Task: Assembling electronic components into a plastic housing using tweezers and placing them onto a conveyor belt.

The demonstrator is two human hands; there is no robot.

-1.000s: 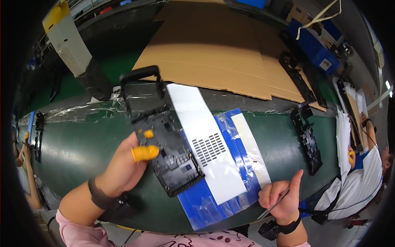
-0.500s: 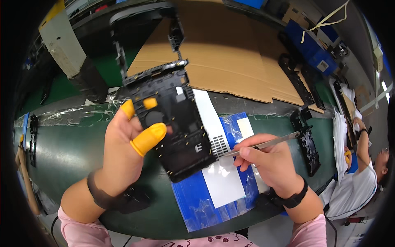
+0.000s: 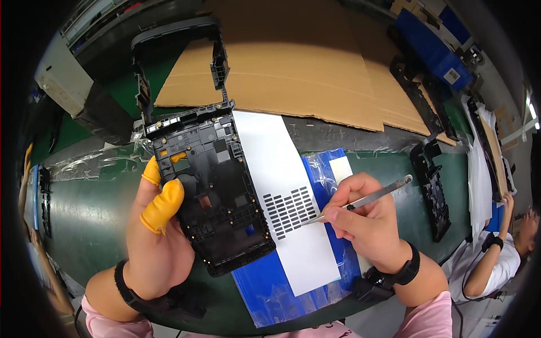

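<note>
The left hand (image 3: 152, 248) grips a black frame (image 3: 211, 191). The right hand (image 3: 366, 217) pinches tweezers (image 3: 360, 201) touching the white sticker sheet (image 3: 284, 197).

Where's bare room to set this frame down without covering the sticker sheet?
Free: the brown cardboard behind the white sticker sheet, and green belt beside the left hand. Crowded: around the right hand with tweezers, blue film and a spare black frame.
</note>
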